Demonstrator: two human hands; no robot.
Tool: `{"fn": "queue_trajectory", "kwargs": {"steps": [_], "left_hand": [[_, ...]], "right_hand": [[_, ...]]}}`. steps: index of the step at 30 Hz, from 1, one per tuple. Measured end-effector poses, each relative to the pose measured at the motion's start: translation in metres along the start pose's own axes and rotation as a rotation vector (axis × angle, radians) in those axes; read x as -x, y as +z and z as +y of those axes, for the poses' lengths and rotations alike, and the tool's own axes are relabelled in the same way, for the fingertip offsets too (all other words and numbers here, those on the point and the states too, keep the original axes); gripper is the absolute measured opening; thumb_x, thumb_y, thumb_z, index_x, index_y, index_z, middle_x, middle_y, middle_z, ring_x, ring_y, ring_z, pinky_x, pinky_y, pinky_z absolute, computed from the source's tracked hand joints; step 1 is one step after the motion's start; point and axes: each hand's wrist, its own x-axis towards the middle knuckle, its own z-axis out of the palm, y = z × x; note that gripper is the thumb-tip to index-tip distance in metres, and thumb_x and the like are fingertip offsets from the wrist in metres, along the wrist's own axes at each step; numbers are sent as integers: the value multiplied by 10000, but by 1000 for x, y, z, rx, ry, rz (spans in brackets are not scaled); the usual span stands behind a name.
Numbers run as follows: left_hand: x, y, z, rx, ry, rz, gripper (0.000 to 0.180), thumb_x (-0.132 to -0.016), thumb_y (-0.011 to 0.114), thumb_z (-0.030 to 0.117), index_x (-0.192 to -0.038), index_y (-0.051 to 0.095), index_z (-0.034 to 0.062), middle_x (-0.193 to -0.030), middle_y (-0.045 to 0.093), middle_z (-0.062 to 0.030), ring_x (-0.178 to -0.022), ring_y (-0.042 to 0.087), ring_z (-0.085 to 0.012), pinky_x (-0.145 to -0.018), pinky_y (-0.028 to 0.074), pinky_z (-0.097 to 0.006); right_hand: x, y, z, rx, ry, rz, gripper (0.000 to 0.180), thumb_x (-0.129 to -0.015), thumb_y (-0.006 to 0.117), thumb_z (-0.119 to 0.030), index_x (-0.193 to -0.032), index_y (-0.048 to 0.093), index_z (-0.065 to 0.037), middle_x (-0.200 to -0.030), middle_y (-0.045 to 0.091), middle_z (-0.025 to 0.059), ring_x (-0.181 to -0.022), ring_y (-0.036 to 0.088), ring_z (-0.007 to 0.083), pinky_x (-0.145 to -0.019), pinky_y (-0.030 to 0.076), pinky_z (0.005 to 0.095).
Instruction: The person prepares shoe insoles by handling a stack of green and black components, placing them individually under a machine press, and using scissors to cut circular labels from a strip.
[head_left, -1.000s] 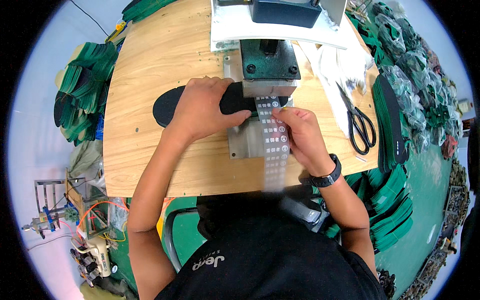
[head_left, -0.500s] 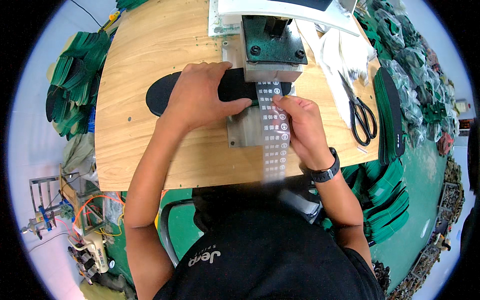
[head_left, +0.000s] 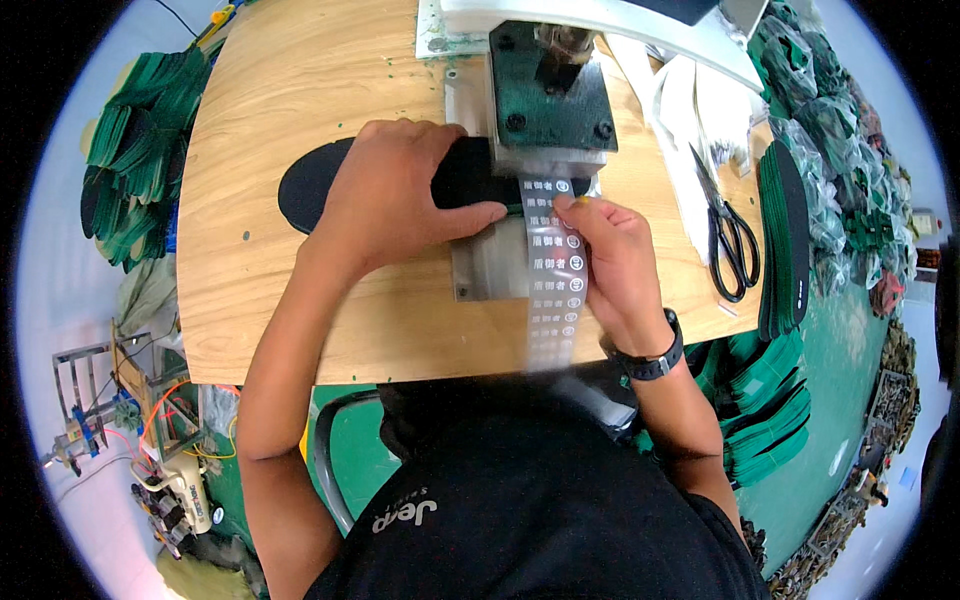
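Observation:
A black insole (head_left: 308, 188) with a green edge lies crosswise on a metal base plate (head_left: 485, 270), its right end under the press block (head_left: 552, 100). My left hand (head_left: 390, 195) spans the insole from above, fingers at its far edge and thumb along the near edge. Between thumb and fingers, my right hand (head_left: 622, 250) pinches a clear film strip (head_left: 555, 285) with rows of white print. The strip comes out from beneath the block, crosses the insole and hangs over the table's front edge. The block hides where film and insole meet.
Black-handled scissors (head_left: 735, 250) lie right of my right hand, beside white strips (head_left: 680, 150). A stack of insoles (head_left: 783, 240) stands at the table's right edge. More green stacks sit left (head_left: 140, 150) and lower right (head_left: 755, 400). The white press housing (head_left: 610, 25) overhangs the back.
The press block sits lower, with more of its shaft showing below the white housing. Both hands keep their hold on the insole and the film strip. The view has shifted slightly.

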Motion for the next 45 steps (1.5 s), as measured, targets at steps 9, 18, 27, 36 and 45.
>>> {"fn": "queue_trajectory", "kwargs": {"steps": [9,18,27,36,45], "left_hand": [[5,3,-3,153,87,98,555,-657,799,327,-1098,607,50,-1153,602,-166,-1100,533,-352,-982,401,-414],[11,5,-8,184,206,192,248,-699,709,137,-897,595,41,-1055,634,-149,-969,596,-329,-871,472,-371],[9,13,-23,549,-12,298,134,-708,567,33,-623,485,-30,-788,680,-149,-588,564,-176,-559,451,-292],[17,4,-21,761,-228,270,130,-724,524,38,-773,631,-16,-584,473,36,-565,380,-32,-500,329,-216],[16,-1,-14,606,-206,252,100,-744,542,52,-770,612,-15,-606,515,3,-570,385,-38,-518,352,-211]], "right_hand": [[0,-1,-2,74,0,-24,229,-919,585,-176,-736,620,-42,-604,571,-11,-469,464,39,-431,328,181],[26,-11,1,210,-197,-6,210,-920,569,-156,-761,612,-26,-701,613,24,-560,533,64,-481,409,203],[15,-19,-6,-158,-164,92,131,-885,588,-91,-853,626,30,-793,642,74,-653,586,107,-601,481,242],[7,-6,-2,19,-65,-62,189,-887,588,-114,-735,613,-3,-668,626,45,-532,553,84,-485,426,213],[2,-6,-4,88,-14,-14,206,-890,596,-140,-731,613,-11,-626,605,31,-479,510,70,-431,382,210]]}}
